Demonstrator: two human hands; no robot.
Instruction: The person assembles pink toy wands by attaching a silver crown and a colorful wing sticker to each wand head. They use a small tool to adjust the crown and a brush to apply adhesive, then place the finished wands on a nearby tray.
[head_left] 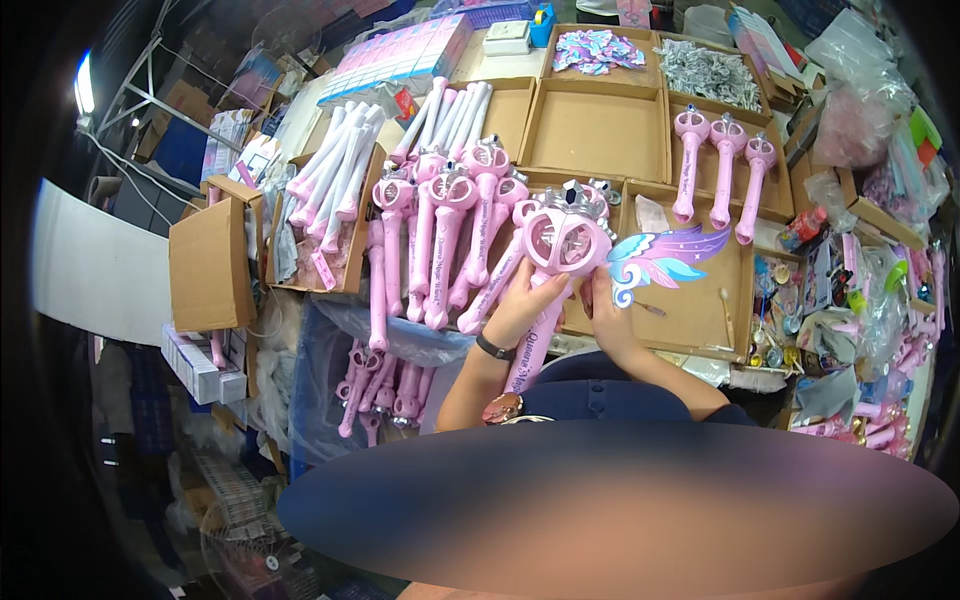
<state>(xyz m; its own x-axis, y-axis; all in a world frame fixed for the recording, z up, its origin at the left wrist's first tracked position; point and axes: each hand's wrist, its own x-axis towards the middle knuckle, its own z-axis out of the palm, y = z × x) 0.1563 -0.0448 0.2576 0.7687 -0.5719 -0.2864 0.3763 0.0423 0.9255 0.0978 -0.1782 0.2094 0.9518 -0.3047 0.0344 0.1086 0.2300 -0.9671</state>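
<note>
A pink toy wand (535, 355) with a round, windowed head and a silver crown rises in front of me, slightly tilted. My left hand (530, 305) is wrapped round its shaft just below the head. At the head's right side is a purple and blue wing piece (665, 258). The fingers of my right hand (608, 312) pinch the wing near its inner end, close against the head; whether the wing is fixed there I cannot tell. Just left of the held wand, a pile of similar pink wands (440, 235) lies without wings.
Cardboard trays (595, 130) cover the table. Three pink wands (728, 165) lie in the right one. Behind are wing pieces (598, 50) and silver parts (708, 72). Pale shafts (338, 170) fill a box at left. A blue-lined bin (320, 380) holds more wands below.
</note>
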